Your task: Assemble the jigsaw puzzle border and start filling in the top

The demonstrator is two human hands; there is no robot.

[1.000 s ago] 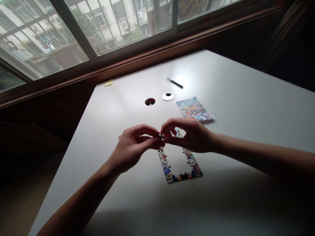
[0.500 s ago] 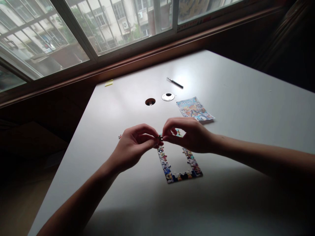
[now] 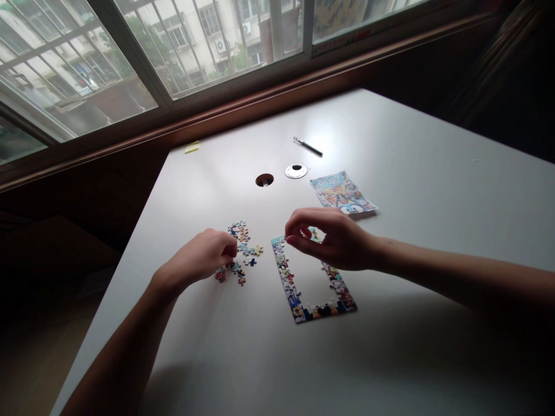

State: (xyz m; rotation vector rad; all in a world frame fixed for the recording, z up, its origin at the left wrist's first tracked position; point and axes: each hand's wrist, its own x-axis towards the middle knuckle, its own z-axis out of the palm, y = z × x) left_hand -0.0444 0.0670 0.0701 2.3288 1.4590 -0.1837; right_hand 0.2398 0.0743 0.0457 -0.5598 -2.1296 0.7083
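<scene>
A jigsaw border (image 3: 296, 297) lies on the white table, its pieces joined in a rectangle round a bare middle. My right hand (image 3: 333, 238) hovers over its upper part, thumb and forefinger pinched near the top left corner. Whatever those fingertips hold, if anything, is too small to make out. To the left, my left hand (image 3: 202, 257) is closed over a heap of loose puzzle pieces (image 3: 239, 231), its fingertips turned down among them and partly hidden. A yellow puzzle piece (image 3: 258, 249) and a dark blue puzzle piece (image 3: 252, 262) lie at the heap's right side.
Beyond my right hand lies a colourful picture sheet (image 3: 342, 190). Farther back are a black pen (image 3: 309, 146), a round metal cover (image 3: 296, 171) and a cable hole (image 3: 264, 180). A yellow sticky note (image 3: 192, 147) is at the far left edge, below the window (image 3: 212, 46).
My left hand has moved left from the puzzle piece between both hands to the loose heap, uncovering much of the heap and the border's left side. My right hand has barely moved.
</scene>
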